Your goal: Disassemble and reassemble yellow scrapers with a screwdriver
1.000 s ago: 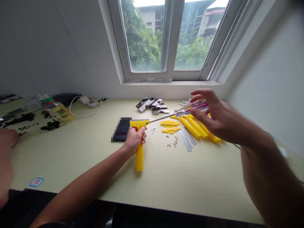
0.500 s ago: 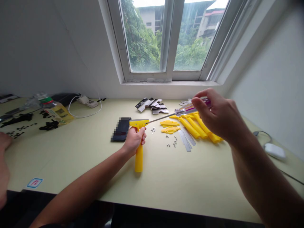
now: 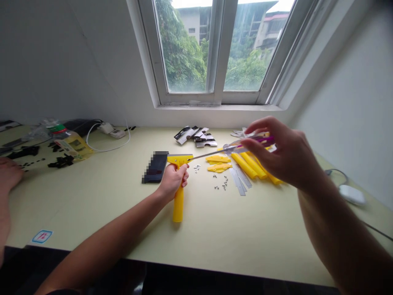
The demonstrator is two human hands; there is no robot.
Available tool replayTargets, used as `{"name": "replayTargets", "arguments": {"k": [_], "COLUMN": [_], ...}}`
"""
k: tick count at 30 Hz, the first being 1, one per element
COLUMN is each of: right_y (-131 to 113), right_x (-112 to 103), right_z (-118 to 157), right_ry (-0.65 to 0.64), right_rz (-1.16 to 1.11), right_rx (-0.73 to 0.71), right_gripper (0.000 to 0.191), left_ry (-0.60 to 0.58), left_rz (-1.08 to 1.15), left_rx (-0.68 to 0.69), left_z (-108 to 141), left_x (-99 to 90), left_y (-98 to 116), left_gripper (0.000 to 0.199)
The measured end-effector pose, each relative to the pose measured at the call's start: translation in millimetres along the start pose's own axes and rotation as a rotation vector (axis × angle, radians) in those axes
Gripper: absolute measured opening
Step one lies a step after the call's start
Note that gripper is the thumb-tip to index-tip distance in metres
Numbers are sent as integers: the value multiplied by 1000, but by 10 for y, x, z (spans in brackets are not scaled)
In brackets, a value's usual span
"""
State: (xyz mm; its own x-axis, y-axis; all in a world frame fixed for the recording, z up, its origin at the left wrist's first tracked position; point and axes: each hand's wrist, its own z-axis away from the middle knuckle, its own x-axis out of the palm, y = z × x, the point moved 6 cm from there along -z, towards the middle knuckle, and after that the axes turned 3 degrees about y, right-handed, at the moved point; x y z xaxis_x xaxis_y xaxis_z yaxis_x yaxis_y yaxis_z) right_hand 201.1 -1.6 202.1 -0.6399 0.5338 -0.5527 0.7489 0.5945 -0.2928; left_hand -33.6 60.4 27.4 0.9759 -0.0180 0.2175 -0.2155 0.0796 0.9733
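Note:
My left hand (image 3: 175,180) is wrapped round the neck of a yellow scraper (image 3: 178,207), whose wide head with a metal blade edge faces the window. In my right hand (image 3: 276,153) is a screwdriver (image 3: 231,148) with a clear and purple handle, and its tip meets the right part of the scraper's head. Small nuts (image 3: 197,167) lie just right of my left hand. Further right are yellow plates (image 3: 218,167), screws (image 3: 225,183), flat metal blades (image 3: 238,182) and several yellow handles (image 3: 244,165), partly behind my right hand.
A black phone (image 3: 156,167) lies left of the scraper. Black and white packets (image 3: 196,136) sit below the window. At the left are a bottle (image 3: 72,143), a white charger (image 3: 112,130) with cable, black pieces (image 3: 61,160) and another person's hand (image 3: 10,174). A white device (image 3: 352,195) lies right.
The fingers of my right hand have opened somewhat and shifted round the screwdriver handle, which sits slightly lower. The other person's hand has come further into view at the left.

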Motion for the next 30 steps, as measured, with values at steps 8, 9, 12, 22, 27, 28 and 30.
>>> {"name": "replayTargets", "arguments": {"k": [8,9,12,22,27,28,30], "right_y": [-25,-2,17,-59,-23,-34,-81], "right_x": [28,-19,-29,28,-38,-16,48], "right_z": [21,15,16,18,32,37,54], "right_ry": [-124,-53,-67,-143,7,-28,-138], "right_rz": [-28,41,86,39,66,36,-83], "right_rx": [-15,14,26,-10,43,27,-40], "right_gripper": [31,27,33,46,41,43,51], "left_ry": [9,5,6,1,-4,-4,1], "left_rz": [-9,-9,-6,-2,-16,-15,-9], "left_rx": [1,2,-3,6,16,16,21], "left_z": [20,23,29,29,37,37,36], "left_x": [17,22,22,20,25,24,20], "left_y": [21,23,23,25,38,40,45], "left_gripper": [18,18,19,22,23,23,24]}}
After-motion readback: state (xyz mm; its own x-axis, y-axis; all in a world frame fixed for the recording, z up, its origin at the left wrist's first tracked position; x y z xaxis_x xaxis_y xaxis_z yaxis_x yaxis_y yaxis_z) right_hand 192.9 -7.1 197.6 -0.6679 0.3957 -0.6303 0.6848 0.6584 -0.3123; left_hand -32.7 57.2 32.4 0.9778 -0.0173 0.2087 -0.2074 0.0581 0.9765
